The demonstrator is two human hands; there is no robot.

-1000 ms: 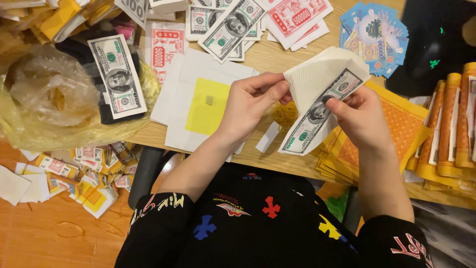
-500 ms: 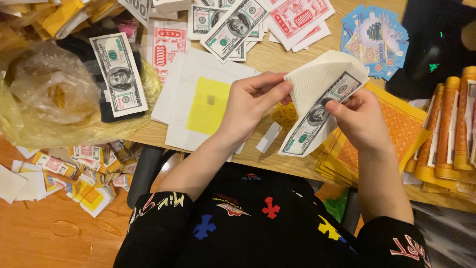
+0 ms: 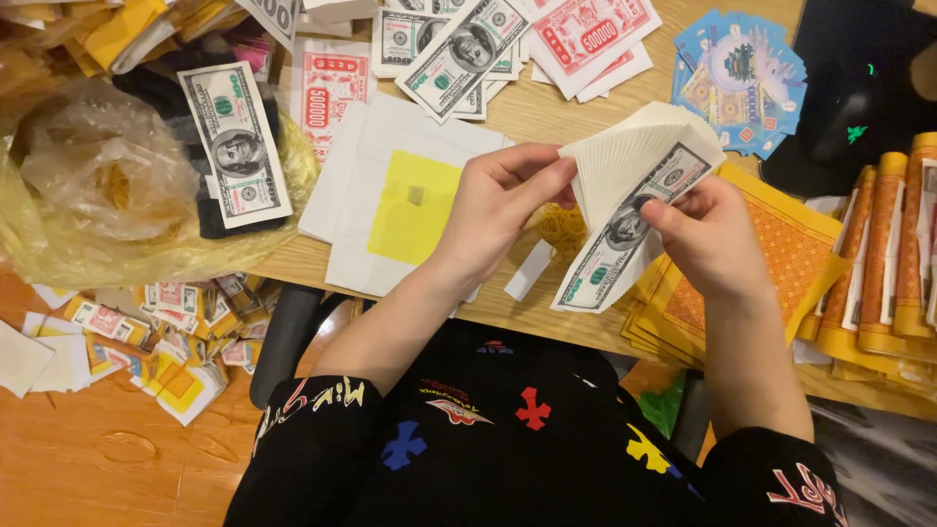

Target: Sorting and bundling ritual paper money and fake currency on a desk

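Over the desk, both hands fan banknote stack [image 3: 630,195].

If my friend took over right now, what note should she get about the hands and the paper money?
Left hand: grip pinches the fanned-up top edges of the thick stack of banknote-style paper bills.
Right hand: holds the stack's lower part, thumb on the front bill.
The stack is above the wooden table, over the orange patterned paper sheets.
Done: part of the stack is fanned open.
Left: the rest is unfanned; loose bills lie around.
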